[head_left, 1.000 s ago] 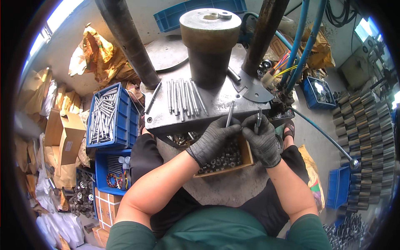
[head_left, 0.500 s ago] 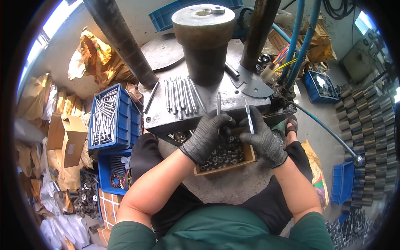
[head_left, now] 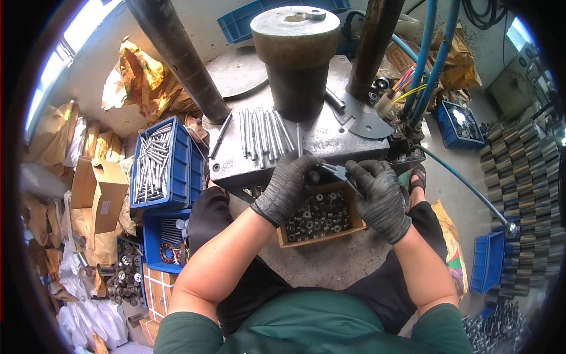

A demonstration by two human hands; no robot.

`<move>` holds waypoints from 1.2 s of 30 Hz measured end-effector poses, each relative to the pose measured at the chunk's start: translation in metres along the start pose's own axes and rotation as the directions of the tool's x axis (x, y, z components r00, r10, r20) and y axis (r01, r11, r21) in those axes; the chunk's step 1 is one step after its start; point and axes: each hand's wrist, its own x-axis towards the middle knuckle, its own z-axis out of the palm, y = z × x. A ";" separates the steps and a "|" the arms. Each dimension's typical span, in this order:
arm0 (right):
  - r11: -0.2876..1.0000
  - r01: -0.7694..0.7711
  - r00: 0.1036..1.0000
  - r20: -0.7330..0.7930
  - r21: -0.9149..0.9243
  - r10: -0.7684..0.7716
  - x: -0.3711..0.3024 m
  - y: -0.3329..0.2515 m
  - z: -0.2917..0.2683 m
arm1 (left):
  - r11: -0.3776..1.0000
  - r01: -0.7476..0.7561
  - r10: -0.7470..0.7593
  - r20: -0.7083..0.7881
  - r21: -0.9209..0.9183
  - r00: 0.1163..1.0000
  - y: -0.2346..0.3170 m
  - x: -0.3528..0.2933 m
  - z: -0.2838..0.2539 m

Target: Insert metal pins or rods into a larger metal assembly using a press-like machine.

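Observation:
Both my hands wear dark grey gloves and are close together above a box of small parts. My left hand [head_left: 284,187] is closed around a slim metal shaft [head_left: 299,137], whose upper end stands up past the fingers. Its lower part is hidden by the glove. In my right hand [head_left: 380,197] is a slim silver tool [head_left: 337,171], caliper-like in shape, tilted with its head toward my left fingertips. Whether the tool touches the shaft cannot be made out. Several similar metal shafts [head_left: 262,137] lie in a row on the steel press table [head_left: 236,172].
A thick steel cylinder [head_left: 295,56] rises from the table between two dark columns [head_left: 183,59]. The cardboard box [head_left: 323,239] of small dark metal parts sits between my knees. At left, a blue crate [head_left: 186,159] holds many shafts. Blue hoses [head_left: 433,53] hang at right.
The silver tool has swung from nearly upright to tilted left, its head now close to my left fingertips. My right hand has turned with it. The view has shifted slightly.

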 end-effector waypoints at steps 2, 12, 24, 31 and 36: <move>1.000 0.001 1.000 -0.001 0.002 -0.001 0.000 0.000 0.000 | 1.000 0.002 -0.002 0.013 0.008 1.000 0.002 -0.003 0.002; 0.997 0.040 0.999 0.002 -0.063 -0.040 -0.002 0.008 0.005 | 0.996 -0.026 0.022 0.042 0.087 0.999 -0.001 -0.004 -0.001; 0.992 0.062 0.998 0.025 -0.106 -0.060 -0.003 0.008 0.002 | 0.997 -0.007 0.007 0.001 0.073 1.000 0.000 -0.009 0.004; 0.988 0.079 0.997 0.036 -0.129 -0.075 0.001 0.003 -0.001 | 0.967 -0.124 0.120 0.036 0.222 0.992 -0.008 -0.002 -0.007; 0.989 -0.135 0.979 0.161 0.060 0.124 -0.007 0.007 -0.005 | 0.888 -0.215 0.202 0.074 0.406 0.977 -0.001 -0.006 -0.004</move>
